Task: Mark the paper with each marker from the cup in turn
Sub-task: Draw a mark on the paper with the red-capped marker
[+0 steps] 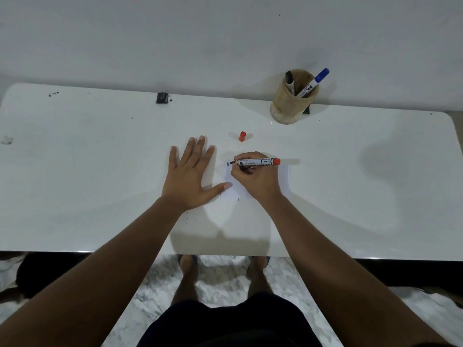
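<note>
A small white paper (284, 177) lies on the white table (100, 159), mostly under my right hand. My right hand (253, 179) grips a red marker (260, 162), uncapped, lying nearly level with its tip pointing left at the paper's top left corner, beside a short blue mark (227, 164). The marker's red cap (242, 136) stands on the table just behind the paper. My left hand (190, 175) rests flat with fingers spread, its thumb touching the paper's left edge. A tan cup (288, 106) at the back right holds a blue-capped marker (315, 82) and a black marker (289, 80).
A small black object (162, 98) sits at the table's back edge, left of centre. A dark thing (307, 110) shows behind the cup. The wall rises right behind the table. My legs and feet stand on a marbled floor (225, 279) below the front edge.
</note>
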